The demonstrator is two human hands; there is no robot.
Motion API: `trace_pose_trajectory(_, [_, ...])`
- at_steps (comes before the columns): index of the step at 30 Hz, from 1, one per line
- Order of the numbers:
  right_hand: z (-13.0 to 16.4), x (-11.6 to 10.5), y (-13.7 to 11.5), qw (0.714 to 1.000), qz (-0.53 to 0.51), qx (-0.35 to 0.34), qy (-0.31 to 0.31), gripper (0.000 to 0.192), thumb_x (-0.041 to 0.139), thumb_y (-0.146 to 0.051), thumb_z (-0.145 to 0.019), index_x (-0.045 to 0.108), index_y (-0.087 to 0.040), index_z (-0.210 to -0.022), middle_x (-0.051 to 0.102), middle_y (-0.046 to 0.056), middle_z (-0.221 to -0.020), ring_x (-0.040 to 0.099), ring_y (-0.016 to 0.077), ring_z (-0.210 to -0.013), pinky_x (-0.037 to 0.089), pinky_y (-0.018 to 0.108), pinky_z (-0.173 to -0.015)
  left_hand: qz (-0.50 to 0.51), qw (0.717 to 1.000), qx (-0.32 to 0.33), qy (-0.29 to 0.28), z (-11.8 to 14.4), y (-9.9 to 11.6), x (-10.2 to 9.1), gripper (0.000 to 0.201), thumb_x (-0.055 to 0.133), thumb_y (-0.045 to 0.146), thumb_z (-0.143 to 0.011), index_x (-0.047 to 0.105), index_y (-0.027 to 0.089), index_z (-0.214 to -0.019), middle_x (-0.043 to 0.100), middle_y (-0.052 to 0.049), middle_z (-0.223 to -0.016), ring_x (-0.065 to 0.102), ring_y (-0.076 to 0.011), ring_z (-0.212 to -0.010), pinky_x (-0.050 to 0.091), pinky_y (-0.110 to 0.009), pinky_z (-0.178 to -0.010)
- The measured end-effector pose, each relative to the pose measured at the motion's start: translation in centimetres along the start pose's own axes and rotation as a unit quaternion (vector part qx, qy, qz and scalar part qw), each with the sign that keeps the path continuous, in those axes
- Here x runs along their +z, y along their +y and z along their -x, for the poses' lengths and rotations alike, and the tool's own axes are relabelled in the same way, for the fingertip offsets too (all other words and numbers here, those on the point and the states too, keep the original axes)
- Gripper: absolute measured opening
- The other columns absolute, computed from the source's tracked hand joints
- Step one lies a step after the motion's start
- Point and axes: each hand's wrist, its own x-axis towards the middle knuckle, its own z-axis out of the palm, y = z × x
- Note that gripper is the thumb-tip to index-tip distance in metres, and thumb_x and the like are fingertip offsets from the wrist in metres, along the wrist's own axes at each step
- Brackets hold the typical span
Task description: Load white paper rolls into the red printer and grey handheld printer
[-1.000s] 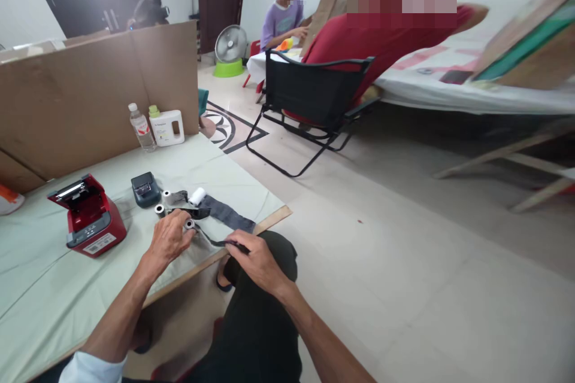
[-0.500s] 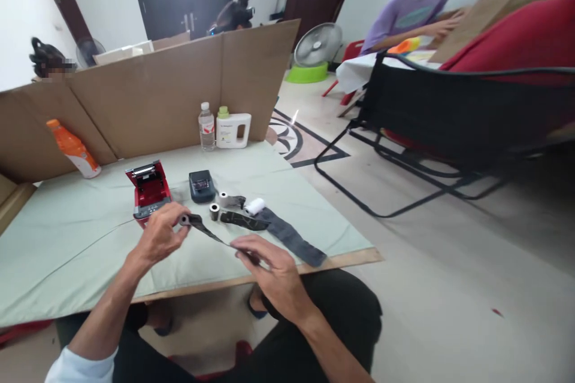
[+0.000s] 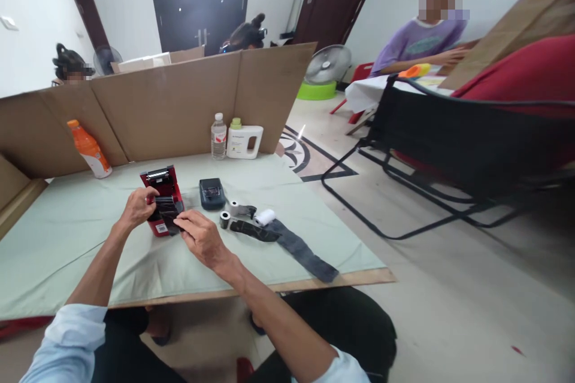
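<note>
While both hands work at the open red printer on the green table cover, left hand gripping its side, right hand pinching a dark paper strip over its bay, spare rolls just right.

The printer sits left of the small device, with rolls apparently to their right.
</note>
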Motion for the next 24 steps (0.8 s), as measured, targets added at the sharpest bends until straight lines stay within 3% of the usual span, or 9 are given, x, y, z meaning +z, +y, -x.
trace_pose_trajectory(8, [-0.8,0.9,0.6,0.999,0.026,0.008,-0.043,0.039,0.058,-0.002,-0.089,0.075,-0.021,-0.119,0.072,0.011,-0.115,0.066,0.0250,-0.111,0.058,0.037,-0.097,0.050,0.996,-0.051,-0.045,-0.8,-1.3,0.8,0.033,0.057,0.020,-0.070,0.079,0.019,-0.095,0.076,-0.002,-0.079,0.068,-0.0202,-0.073,0.052,-0.030,-0.071])
trace_pose_trajectory(14, [-1.4,1.5,0.7,0.997,0.041,0.007,-0.058,0.038,0.058,-0.003,-0.091,0.077,-0.022,-0.118,0.072,0.010,-0.114,0.066,0.0246,-0.108,0.058,0.038,-0.095,0.048,0.993,-0.023,-0.106,-0.7,-1.6,-0.1,0.037,0.057,0.023,-0.076,0.083,0.019,-0.101,0.081,-0.005,-0.089,0.072,-0.0216,-0.080,0.055,-0.031,-0.078])
trace_pose_trajectory(19, [-1.7,2.3,0.8,0.996,0.054,0.006,-0.076,0.035,0.061,-0.006,-0.092,0.077,-0.023,-0.118,0.072,0.010,-0.115,0.066,0.0246,-0.106,0.058,0.038,-0.093,0.042,0.992,0.044,-0.112,-0.1,-1.4,-0.2,0.037,0.055,0.021,-0.079,0.084,0.022,-0.102,0.082,-0.006,-0.111,0.071,-0.0243,-0.106,0.053,-0.035,-0.102])
trace_pose_trajectory(24, [-2.8,2.6,1.0,0.993,0.076,0.006,-0.089,0.033,0.063,-0.006,-0.092,0.077,-0.022,-0.118,0.072,0.010,-0.116,0.066,0.0246,-0.107,0.057,0.037,-0.092,-0.023,0.994,-0.004,-0.111,-0.2,-1.4,-0.1,0.038,0.056,0.023,-0.082,0.084,0.027,-0.107,0.080,-0.007,-0.112,0.068,-0.0280,-0.114,0.053,-0.039,-0.101])
